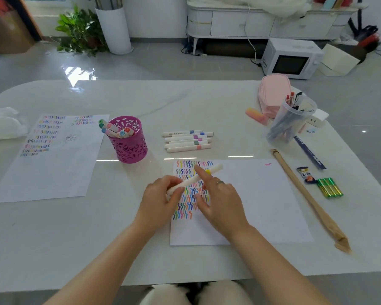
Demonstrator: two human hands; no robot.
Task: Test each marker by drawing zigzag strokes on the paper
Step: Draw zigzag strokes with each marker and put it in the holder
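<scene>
**Marker in both hands over the test sheet, between strokes**

Left hand (163, 195) grip is clamped on the lower end of a white marker (196, 177) with a yellow band; marker slants up-right, held just above the paper (251, 201) near the counter's front edge. Right hand (220, 199) sits at the marker's upper half, index finger extended along the barrel, other fingers loosely curled; whether that grip is pinching the cap or just touching it, cannot tell. Paper's left part already packed with coloured zigzag rows; right part mostly bare, one small pink mark near its far right corner.

Six similar markers lie in a row (188, 140) just behind the paper; more stand in the purple cup (128, 139) toward the left. A filled sheet (53, 155) lies by the left edge.

Step judged: capping or uncapping, a changeover between markers. Next move likely needs the cap sorted, then tip down on bare paper beside the existing rows.
</scene>
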